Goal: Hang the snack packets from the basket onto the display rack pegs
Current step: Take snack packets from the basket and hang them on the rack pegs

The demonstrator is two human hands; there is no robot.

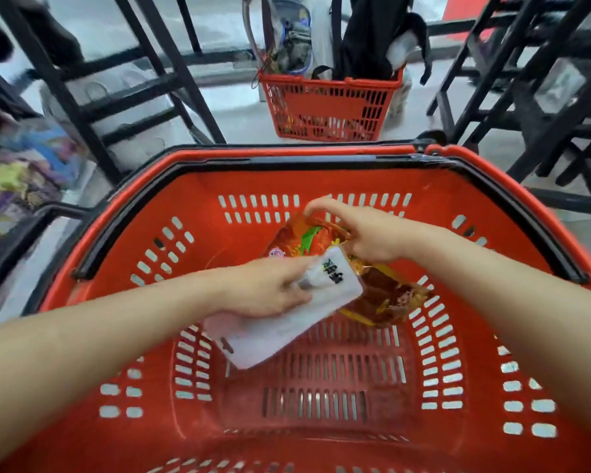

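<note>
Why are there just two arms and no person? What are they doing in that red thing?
The camera sits on the person's head and looks down, so you see only their own arms. The left hand holds a white packet. The right hand pinches the top of an orange packet. Both packets are inside a big red basket, close to the camera. Farther off, on the floor, stands another red basket with bags in it, between black racks.
</note>
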